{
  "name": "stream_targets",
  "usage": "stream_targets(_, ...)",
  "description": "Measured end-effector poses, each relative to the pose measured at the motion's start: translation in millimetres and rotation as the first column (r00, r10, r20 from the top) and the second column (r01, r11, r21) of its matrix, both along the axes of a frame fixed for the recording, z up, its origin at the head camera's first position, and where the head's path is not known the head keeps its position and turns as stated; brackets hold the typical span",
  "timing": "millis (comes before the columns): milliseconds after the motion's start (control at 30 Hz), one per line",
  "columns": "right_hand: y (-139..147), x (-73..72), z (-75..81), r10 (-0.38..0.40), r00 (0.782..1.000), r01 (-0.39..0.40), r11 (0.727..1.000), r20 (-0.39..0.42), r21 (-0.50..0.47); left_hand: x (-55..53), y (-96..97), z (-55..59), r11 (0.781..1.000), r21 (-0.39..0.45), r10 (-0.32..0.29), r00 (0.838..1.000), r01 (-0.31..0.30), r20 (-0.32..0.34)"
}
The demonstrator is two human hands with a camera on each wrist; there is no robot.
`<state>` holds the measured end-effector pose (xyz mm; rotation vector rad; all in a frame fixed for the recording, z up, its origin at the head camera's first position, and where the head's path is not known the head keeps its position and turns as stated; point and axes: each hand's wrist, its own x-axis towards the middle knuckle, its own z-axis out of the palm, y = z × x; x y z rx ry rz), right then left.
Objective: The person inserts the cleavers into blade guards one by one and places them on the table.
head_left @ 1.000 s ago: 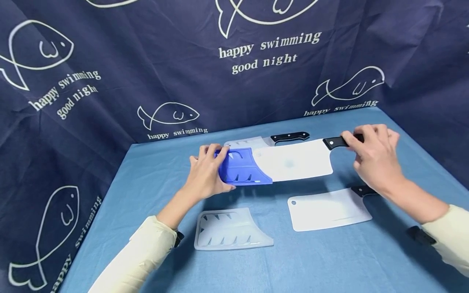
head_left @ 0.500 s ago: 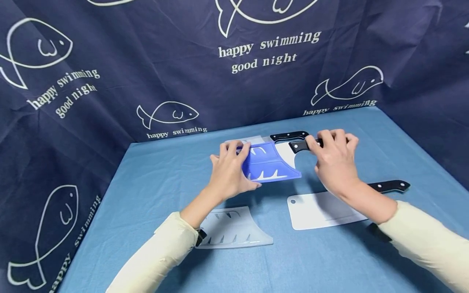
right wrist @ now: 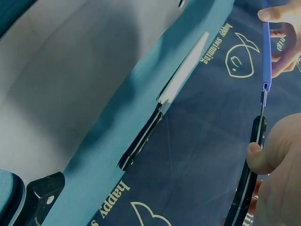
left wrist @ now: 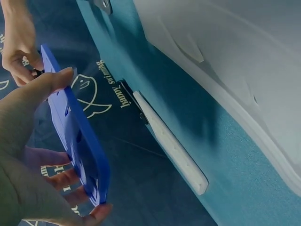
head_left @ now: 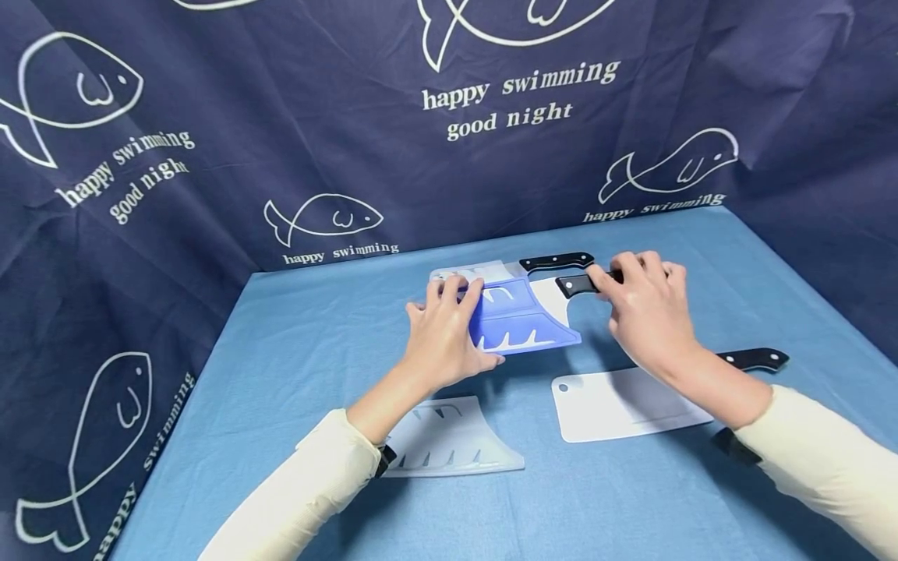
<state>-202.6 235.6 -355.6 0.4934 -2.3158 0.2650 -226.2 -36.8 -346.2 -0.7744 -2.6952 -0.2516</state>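
Note:
My left hand grips a blue blade cover by its left end, thumb below and fingers over the top. Inside that cover sits most of a cleaver's blade; only a strip near the handle shows. My right hand holds the cleaver's black handle. Both are raised above the table, and in the right wrist view the handle runs in line with the cover. The left wrist view shows the cover edge-on between thumb and fingers.
A bare cleaver lies at the right, partly under my right forearm. A clear blade cover lies nearer, partly behind my left wrist. At the back lies a black-handled knife in a clear cover. Blue cloth covers the table.
The cleaver's blade has slid left into the blue cover as my hands came together. My left hand moved right with the cover. Over the last half second little has moved.

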Motion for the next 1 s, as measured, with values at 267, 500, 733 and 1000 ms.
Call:
stream_targets(267,-0.3,-4.6,-1.3,-0.023,0.997,0.020,0.999,0.070,0.041,-4.5,2.1,-3.9,0.999,-0.040,0.018,0.998,-0.016,0.064)
stream_targets(500,-2.7,-11.0,-6.2,-0.049,0.957,0.033,0.997,0.285,0.063,-11.2,6.2,-12.4,0.994,-0.105,0.053,0.978,-0.032,0.204)
stream_targets(733,-3.2,-17.8,-14.2,-0.073,0.858,0.020,0.994,0.508,0.109,-17.7,10.5,-22.3,0.984,-0.174,0.100,0.924,-0.036,0.370)
stream_targets(1000,-1.6,-27.2,-30.1,-0.078,0.776,0.004,0.993,0.625,0.120,-25.1,14.5,-35.6,0.979,-0.203,0.109,0.871,-0.011,0.479)
